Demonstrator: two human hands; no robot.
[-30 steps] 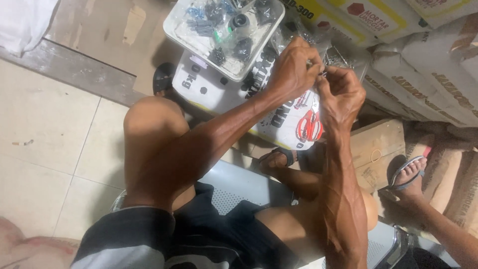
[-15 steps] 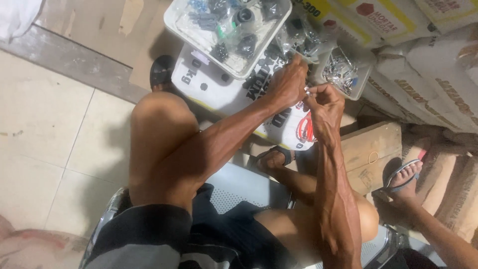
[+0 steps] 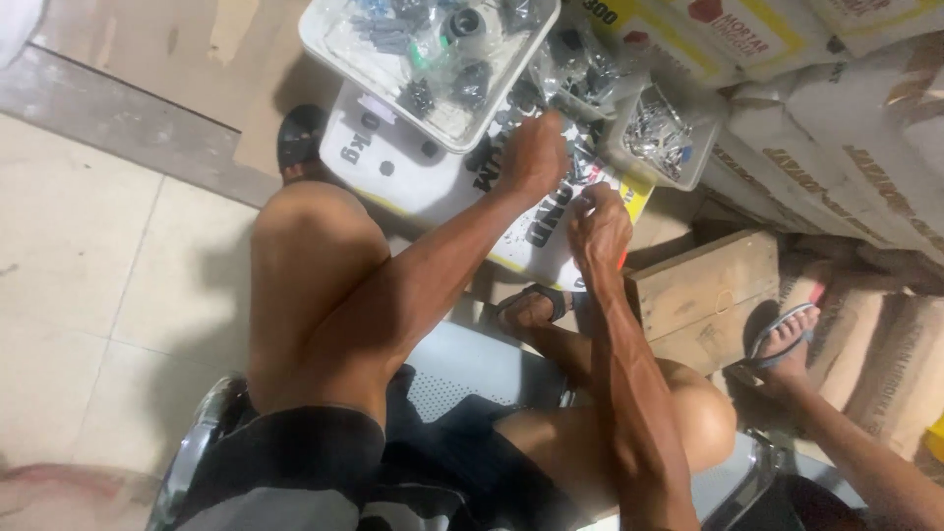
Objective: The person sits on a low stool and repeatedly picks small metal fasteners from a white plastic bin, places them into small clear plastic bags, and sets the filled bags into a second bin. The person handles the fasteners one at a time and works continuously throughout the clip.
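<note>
Left hand (image 3: 534, 157), fingers curled together, rests on the white sack (image 3: 433, 182); right hand (image 3: 597, 221), pinched, sits at its four o'clock, nearer the small loose parts (image 3: 580, 175).

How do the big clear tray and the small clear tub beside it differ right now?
The tray is larger and shallow; the tub is smaller and deeper. The tray holds bagged dark fittings and loose pieces; the tub holds a pile of small silvery metal parts. The tray lies nearer the left hand; the tub sits just beyond the right hand. Both are clear plastic, open-topped, and neither hand touches them.
</note>
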